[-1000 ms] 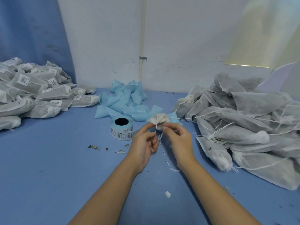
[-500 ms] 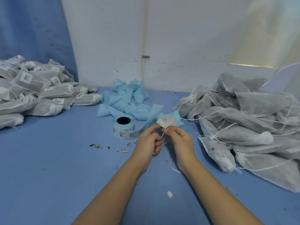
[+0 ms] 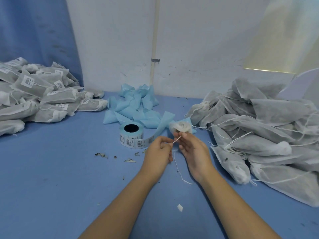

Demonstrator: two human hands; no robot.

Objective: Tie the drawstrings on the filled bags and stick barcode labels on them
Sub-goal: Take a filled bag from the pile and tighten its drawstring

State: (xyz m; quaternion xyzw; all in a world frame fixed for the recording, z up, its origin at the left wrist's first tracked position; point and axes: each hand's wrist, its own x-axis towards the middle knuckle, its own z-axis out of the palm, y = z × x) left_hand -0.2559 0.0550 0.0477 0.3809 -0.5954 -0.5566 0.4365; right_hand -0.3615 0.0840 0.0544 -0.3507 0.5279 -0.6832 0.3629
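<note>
Left of the roll, labelled pile [image 3: 43, 94]: tied bags with barcode stickers, heaped by the blue curtain, well apart from both hands.
Bench [image 3: 51, 178]: blue; leaf crumbs lie just in front of the roll.
Roll [image 3: 132, 136]: stands on its flat end with the core hole up, and its label strip trails right toward the left hand.
Cones [image 3: 136, 107]: blue paper twists behind the roll, by the wall.
Left hand [image 3: 158, 152]: just right of the roll; thumb and forefinger are pinched narrow on the string, the other fingers curled in.
String [image 3: 177, 140]: a short taut run rising rightward from the left fingers to the right fingertips. A slack tail drops between the hands onto the bench.
Bag [image 3: 181, 127]: right of the roll, at the right fingertips, with its gathered mouth puffed toward the camera. Its long axis seems to point away toward the wall, much foreshortened.
Right hand [image 3: 195, 150]: right of the roll; thumb and fingertips pinch the bag's neck, the lower fingers loose and half open.
Coming move: the bag lies up and right of the left fingers along the string, so tightening likely means drawing the left hand down-left while the right anchors. The left hand is nearer the roll for a label.
Untied pile [image 3: 259, 135]: far right of the roll, strings loose, cut by the frame edge.
Hidden: fingertips cover the knot, so I cannot tell if it is finished. The bag's body sits behind its mouth.
</note>
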